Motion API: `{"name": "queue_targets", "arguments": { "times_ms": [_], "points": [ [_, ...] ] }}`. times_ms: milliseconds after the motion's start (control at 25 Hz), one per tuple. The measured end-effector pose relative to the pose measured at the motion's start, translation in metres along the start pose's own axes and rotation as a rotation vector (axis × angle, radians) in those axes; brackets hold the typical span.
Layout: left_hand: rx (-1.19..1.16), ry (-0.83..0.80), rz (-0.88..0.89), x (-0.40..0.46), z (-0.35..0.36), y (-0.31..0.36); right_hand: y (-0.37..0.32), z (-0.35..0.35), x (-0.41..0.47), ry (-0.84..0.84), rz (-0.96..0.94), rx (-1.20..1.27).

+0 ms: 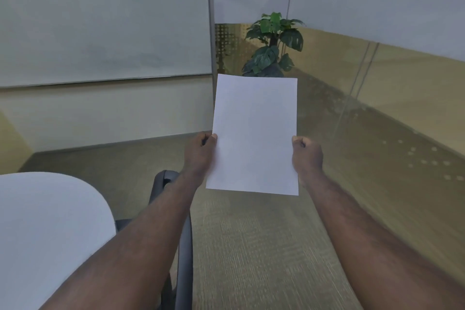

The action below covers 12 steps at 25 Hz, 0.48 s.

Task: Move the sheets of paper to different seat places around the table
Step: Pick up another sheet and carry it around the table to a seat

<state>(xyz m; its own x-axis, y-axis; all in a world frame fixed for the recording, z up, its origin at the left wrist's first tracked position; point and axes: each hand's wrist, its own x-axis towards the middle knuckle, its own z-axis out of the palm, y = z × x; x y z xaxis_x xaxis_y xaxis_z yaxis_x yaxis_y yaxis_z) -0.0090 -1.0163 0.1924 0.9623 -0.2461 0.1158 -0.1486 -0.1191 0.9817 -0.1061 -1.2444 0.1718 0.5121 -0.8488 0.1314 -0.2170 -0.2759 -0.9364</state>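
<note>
Both forearms extended forward. Left hand [201, 151] pinches left edge of paper sheet [254, 133]; right hand [307, 153] grips right edge. Sheet held upright in air, above carpet, right of white table [45, 229].

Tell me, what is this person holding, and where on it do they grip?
White paper, held upright in both hands: the left hand pinches its left edge, the right hand its right edge, both about halfway up.
</note>
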Motion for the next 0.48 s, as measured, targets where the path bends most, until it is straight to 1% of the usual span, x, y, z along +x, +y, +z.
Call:
{"name": "queue_targets", "arguments": {
  "times_ms": [320,480],
  "points": [
    [0.006,0.215,-0.046,0.045,-0.058,-0.013,-0.036,0.097,0.03,-0.187,-0.07,0.022],
    [-0.004,0.366,-0.083,0.053,-0.079,-0.022,-0.046,0.149,0.043,-0.319,-0.123,0.032]
  ]
}}
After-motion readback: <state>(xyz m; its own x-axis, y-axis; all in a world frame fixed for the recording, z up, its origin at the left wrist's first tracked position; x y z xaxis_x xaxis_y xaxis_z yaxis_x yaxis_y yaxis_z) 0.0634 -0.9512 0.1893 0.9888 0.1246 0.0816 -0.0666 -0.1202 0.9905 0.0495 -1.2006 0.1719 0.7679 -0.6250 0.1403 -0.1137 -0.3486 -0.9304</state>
